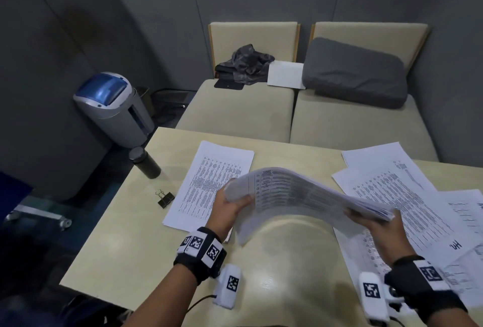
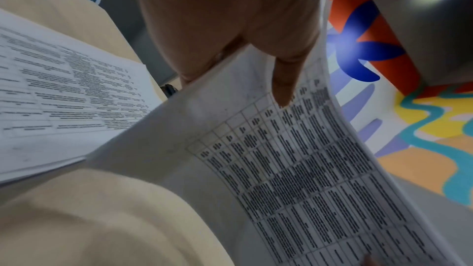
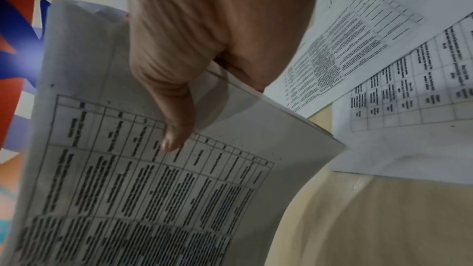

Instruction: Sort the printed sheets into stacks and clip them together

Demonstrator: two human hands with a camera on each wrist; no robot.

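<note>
A thick stack of printed sheets [image 1: 300, 196] with tables arches above the beige table [image 1: 125, 248], held at both ends. My left hand [image 1: 230, 203] grips its left end, thumb on the printed face [image 2: 281, 88]. My right hand [image 1: 376, 222] grips its right end, thumb pressed on the sheets [image 3: 176, 120]. A second printed stack [image 1: 209, 182] lies flat on the table to the left, seen too in the left wrist view [image 2: 64, 92]. Loose printed sheets [image 1: 407, 196] overlap on the right. A black binder clip [image 1: 165, 198] lies near the table's left edge.
A dark bottle [image 1: 145, 163] stands at the table's far left corner. A grey and blue bin [image 1: 115, 109] sits on the floor beyond it. Beige seats behind the table carry a grey cushion [image 1: 355, 73], a crumpled cloth [image 1: 245, 65] and a white sheet [image 1: 286, 75].
</note>
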